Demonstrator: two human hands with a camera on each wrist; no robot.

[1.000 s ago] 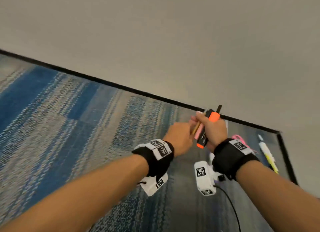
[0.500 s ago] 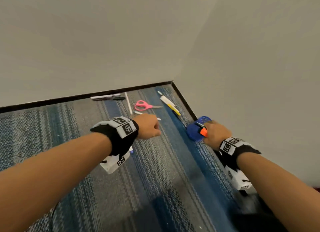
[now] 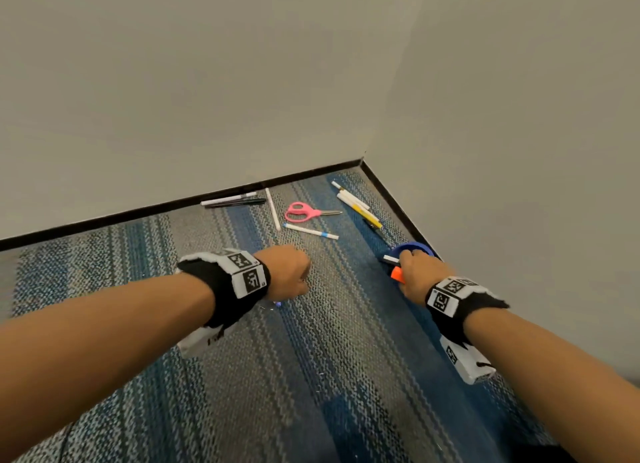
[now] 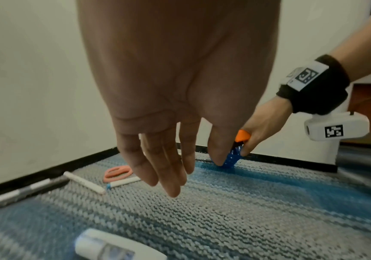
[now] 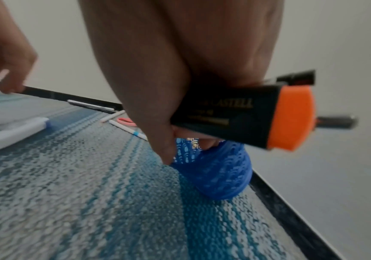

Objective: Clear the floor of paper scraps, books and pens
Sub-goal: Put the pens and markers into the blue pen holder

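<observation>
My right hand (image 3: 414, 272) grips a bundle of pens, foremost a black highlighter with an orange cap (image 5: 235, 119), right above a blue mesh pen cup (image 3: 417, 247) by the right wall. Its thumb reaches down beside the cup (image 5: 215, 172). My left hand (image 4: 169, 176) hangs over the carpet with straight, relaxed fingers and holds nothing. Loose pens lie in the corner: a white pen with a blue band (image 3: 310, 230), another white pen (image 3: 273, 213), a black and a white pen (image 3: 232, 200) along the skirting, and yellow-white markers (image 3: 356, 204).
Pink scissors (image 3: 301, 211) lie among the pens. A white marker with a blue cap (image 5: 15, 132) lies on the carpet under my left wrist. Two walls with black skirting (image 3: 391, 203) close the corner. Striped blue-grey carpet (image 3: 329, 358) stretches towards me.
A second ago both hands met at the pen bundle. Since then the left hand has come away empty, and the right hand has carried the bundle to the blue cup. The view swung towards the corner.
</observation>
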